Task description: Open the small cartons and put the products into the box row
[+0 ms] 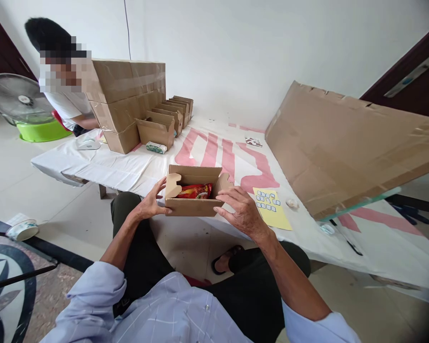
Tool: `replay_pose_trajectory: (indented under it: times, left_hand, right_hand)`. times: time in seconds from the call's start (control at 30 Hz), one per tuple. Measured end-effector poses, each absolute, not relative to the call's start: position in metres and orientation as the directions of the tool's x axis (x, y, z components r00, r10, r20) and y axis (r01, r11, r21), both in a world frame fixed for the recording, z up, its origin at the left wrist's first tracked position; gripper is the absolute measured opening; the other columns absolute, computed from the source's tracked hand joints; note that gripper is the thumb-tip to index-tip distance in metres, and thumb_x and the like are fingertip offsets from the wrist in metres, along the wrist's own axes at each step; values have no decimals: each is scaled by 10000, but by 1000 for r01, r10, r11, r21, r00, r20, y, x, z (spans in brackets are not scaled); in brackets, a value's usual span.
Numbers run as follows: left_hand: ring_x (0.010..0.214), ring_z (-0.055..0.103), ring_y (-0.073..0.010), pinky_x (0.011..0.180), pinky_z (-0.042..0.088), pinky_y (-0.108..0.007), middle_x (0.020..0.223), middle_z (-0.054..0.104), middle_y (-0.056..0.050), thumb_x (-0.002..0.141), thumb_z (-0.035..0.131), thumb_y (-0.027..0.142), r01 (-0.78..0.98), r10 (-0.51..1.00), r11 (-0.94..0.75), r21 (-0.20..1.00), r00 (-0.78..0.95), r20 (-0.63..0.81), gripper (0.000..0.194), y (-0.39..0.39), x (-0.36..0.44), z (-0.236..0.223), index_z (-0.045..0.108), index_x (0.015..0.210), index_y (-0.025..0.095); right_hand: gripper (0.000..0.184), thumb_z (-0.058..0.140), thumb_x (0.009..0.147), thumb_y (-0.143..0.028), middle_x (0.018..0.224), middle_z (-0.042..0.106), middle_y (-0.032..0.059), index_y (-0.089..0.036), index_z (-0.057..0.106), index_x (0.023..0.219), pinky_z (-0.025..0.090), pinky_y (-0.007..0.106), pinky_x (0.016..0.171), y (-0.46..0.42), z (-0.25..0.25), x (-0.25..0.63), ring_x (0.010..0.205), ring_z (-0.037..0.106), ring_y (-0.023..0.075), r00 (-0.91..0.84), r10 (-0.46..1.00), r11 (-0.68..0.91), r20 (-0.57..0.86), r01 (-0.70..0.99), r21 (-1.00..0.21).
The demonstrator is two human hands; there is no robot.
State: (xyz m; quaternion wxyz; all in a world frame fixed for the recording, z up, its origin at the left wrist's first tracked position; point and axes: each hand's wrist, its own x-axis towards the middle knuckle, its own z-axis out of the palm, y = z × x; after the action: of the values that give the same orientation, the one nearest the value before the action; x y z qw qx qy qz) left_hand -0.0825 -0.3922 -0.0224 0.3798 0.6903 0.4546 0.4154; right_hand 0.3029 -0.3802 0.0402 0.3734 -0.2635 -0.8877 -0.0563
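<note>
A small open cardboard box sits at the table's near edge, in front of my lap. Inside it lies a shiny red packet; its print is too small to read. My left hand grips the box's left end, thumb at the front corner and fingers along the side. At the right end, my right hand holds the box by its corner, fingers over the side flap and thumb near the front wall. Both notched side flaps stand up, and so does the back wall.
Stacked cartons stand at the left, with a row of small open boxes and a small green-and-white box beside them. A yellow sheet lies right. A large cardboard panel leans farther right. Another person sits behind the cartons.
</note>
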Motion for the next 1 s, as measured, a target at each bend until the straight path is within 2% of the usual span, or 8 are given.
replay_pose_trajectory:
  times: [0.1, 0.27, 0.43, 0.57, 0.63, 0.73, 0.83, 1.0]
  left_hand:
    - [1689, 312, -483, 1259, 450, -645, 1839, 297, -161, 754, 964, 615, 271, 941, -306, 913, 232, 247, 1178, -393, -95, -7, 376, 1743, 367]
    - [1671, 339, -451, 1291, 449, -565, 1793, 410, -58, 908, 824, 651, 295, 940, -333, 896, 182, 290, 601, -393, -89, 31, 764, 1417, 338]
    - [1586, 433, -419, 1246, 489, -528, 1686, 478, -91, 849, 887, 622, 394, 922, -369, 842, 266, 280, 715, -385, -67, 38, 716, 1480, 333]
    - [1339, 590, -368, 1248, 467, -520, 1344, 605, -109, 757, 968, 573, 457, 907, -402, 794, 317, 277, 815, -375, -57, 40, 725, 1476, 276]
    - [1214, 613, -343, 1188, 503, -506, 1228, 588, -91, 715, 996, 552, 508, 913, -393, 767, 315, 259, 834, -371, -51, 44, 735, 1457, 274]
    - [1045, 599, -287, 1046, 564, -472, 1157, 553, -73, 714, 986, 497, 593, 913, -400, 699, 321, 250, 733, -370, -45, 51, 745, 1361, 252]
    - [1078, 599, -276, 1027, 565, -450, 1230, 570, -84, 765, 934, 433, 565, 886, -461, 684, 333, 322, 616, -377, -42, 51, 696, 1299, 238]
    - [1486, 521, -369, 1063, 550, -426, 1635, 460, -133, 846, 882, 466, 282, 890, -444, 850, 247, 383, 662, -393, -52, 36, 561, 1398, 293]
  right_hand:
    - [127, 716, 1049, -276, 1124, 823, 105, -224, 825, 1087, 568, 475, 1003, -382, 38, 305, 1065, 711, 290, -629, 450, 832, 634, 552, -43]
    - [247, 659, 1079, -387, 1224, 812, 134, -225, 838, 1130, 505, 520, 1117, -393, 51, 300, 1172, 678, 332, -675, 598, 766, 431, 641, -59]
    - [473, 470, 1155, -432, 981, 811, 129, -211, 805, 905, 449, 484, 1105, -394, 77, 287, 1037, 689, 311, -628, 731, 658, 266, 752, -30]
    - [624, 331, 1192, -489, 808, 749, 79, -216, 710, 778, 450, 350, 788, -379, 100, 278, 804, 679, 241, -624, 780, 622, 50, 763, -176]
    - [566, 356, 1190, -460, 859, 766, 54, -226, 724, 828, 414, 318, 713, -368, 108, 273, 783, 680, 213, -656, 753, 629, -56, 742, -233]
    - [302, 541, 1121, -396, 1095, 798, 61, -234, 781, 1037, 441, 290, 759, -352, 113, 262, 958, 722, 223, -680, 723, 659, -120, 731, -176]
    - [307, 696, 1029, -382, 1247, 768, 109, -200, 763, 1268, 482, 305, 875, -343, 111, 248, 1128, 719, 271, -665, 735, 665, -132, 745, -50]
    - [439, 730, 976, -262, 1369, 727, 157, -177, 704, 1406, 501, 374, 966, -344, 105, 227, 1233, 698, 329, -667, 712, 695, -221, 714, 85]
